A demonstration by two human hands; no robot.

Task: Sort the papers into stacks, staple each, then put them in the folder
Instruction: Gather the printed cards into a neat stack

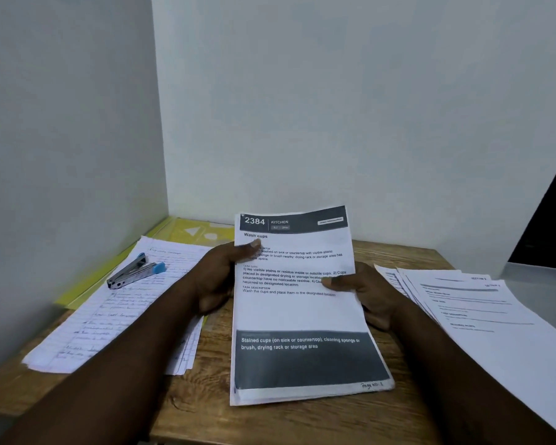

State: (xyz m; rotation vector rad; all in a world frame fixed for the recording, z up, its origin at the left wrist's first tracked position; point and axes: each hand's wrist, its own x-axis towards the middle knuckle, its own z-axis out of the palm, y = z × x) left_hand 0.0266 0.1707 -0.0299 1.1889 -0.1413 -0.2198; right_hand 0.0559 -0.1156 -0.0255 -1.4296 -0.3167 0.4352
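Gripping the printed stack (299, 309) by its side edges in left hand (219, 277) and right hand (366, 293), thumbs on its face, over mid-desk (286, 422), probably best tapping edges flush before fetching the stapler (135, 272) lying left.

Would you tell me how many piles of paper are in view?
3: a handwritten pile at left under the stapler; a printed pile held by the left hand and right hand; a fanned printed pile at right. Others may be hidden.
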